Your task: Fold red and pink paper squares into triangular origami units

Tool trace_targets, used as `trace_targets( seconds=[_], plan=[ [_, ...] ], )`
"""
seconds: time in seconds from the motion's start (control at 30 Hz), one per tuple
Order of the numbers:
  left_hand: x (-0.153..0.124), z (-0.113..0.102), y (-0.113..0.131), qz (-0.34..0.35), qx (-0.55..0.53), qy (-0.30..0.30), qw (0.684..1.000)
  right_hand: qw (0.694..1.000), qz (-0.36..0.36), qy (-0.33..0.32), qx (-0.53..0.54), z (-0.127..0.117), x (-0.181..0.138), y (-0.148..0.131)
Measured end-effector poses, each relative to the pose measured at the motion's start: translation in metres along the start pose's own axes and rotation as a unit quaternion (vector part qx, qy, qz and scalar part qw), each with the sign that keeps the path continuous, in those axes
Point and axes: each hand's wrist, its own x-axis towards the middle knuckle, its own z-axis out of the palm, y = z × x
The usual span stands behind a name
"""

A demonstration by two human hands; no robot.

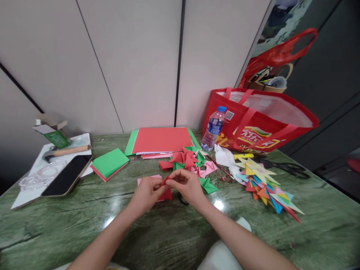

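Observation:
Near the middle of the green marbled table, my left hand and my right hand meet around a small piece of folded red paper. The fingers of both hands are closed on its upper part, and the lower part shows below them. Pink paper lies just behind my left hand. Beyond my right hand is a pile of folded red, green and pink paper pieces. A green folded piece sits to the right of that hand. Something dark and curved lies partly hidden under my right hand.
Green and red paper squares lie left, beside a phone and a sickle. Large red sheets lie at the back. A water bottle, red bag, black scissors and colourful folded papers are at right.

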Motion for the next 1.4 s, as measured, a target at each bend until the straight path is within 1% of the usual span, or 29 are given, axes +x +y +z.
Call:
trace_targets(
  seconds=[0.13, 0.23, 0.37, 0.5, 0.57, 0.67, 0.73, 0.9, 0.97, 1.0, 1.07, 1.13, 1.2, 1.3, 1.37, 1.4],
  plan=[
    [-0.002, 0.002, 0.003, 0.032, 0.066, 0.041, 0.996, 1.0, 0.003, 0.016, -0.021, 0.001, -0.002, -0.002],
    [-0.005, 0.002, 0.005, 0.049, 0.108, 0.054, 0.991, 0.999, -0.006, 0.019, -0.04, 0.001, -0.003, -0.005],
    [-0.008, 0.001, 0.004, 0.059, 0.132, 0.05, 0.988, 0.995, -0.048, -0.01, -0.088, -0.002, -0.004, -0.009],
    [-0.007, -0.001, 0.003, 0.074, 0.17, 0.035, 0.982, 0.98, -0.111, -0.041, -0.159, -0.006, -0.002, -0.01],
    [-0.007, -0.001, 0.003, 0.074, 0.188, 0.03, 0.979, 0.977, -0.116, -0.05, -0.172, -0.007, -0.001, -0.009],
    [-0.007, -0.003, 0.003, 0.076, 0.203, 0.027, 0.976, 0.981, -0.094, -0.051, -0.16, -0.007, 0.0, -0.007],
    [-0.007, -0.003, 0.002, 0.082, 0.203, 0.03, 0.975, 0.983, -0.09, -0.05, -0.154, -0.007, -0.001, -0.006],
    [-0.007, -0.003, -0.001, 0.086, 0.186, 0.036, 0.978, 0.972, -0.149, -0.07, -0.17, -0.008, -0.002, -0.008],
    [-0.006, -0.005, 0.0, 0.076, 0.154, 0.031, 0.985, 0.971, -0.15, -0.075, -0.171, -0.008, -0.002, -0.009],
    [-0.006, -0.006, 0.001, 0.065, 0.123, 0.019, 0.99, 0.976, -0.133, -0.076, -0.158, -0.008, -0.001, -0.009],
    [-0.005, -0.01, 0.005, 0.033, 0.028, -0.027, 0.999, 0.991, -0.068, -0.082, -0.087, -0.008, 0.001, -0.01],
    [-0.006, -0.013, 0.008, -0.01, -0.093, -0.09, 0.992, 0.995, -0.001, -0.102, 0.019, -0.009, 0.002, -0.011],
    [-0.008, -0.016, 0.011, -0.054, -0.21, -0.152, 0.964, 0.986, 0.032, -0.132, 0.098, -0.01, 0.002, -0.012],
    [-0.01, -0.018, 0.013, -0.103, -0.353, -0.233, 0.9, 0.974, 0.048, -0.168, 0.141, -0.01, 0.001, -0.013],
    [-0.011, -0.017, 0.011, -0.111, -0.418, -0.256, 0.865, 0.971, 0.053, -0.164, 0.165, -0.01, 0.0, -0.014],
    [-0.011, -0.017, 0.01, -0.108, -0.441, -0.258, 0.853, 0.97, 0.054, -0.159, 0.178, -0.01, 0.0, -0.014]
  ],
)
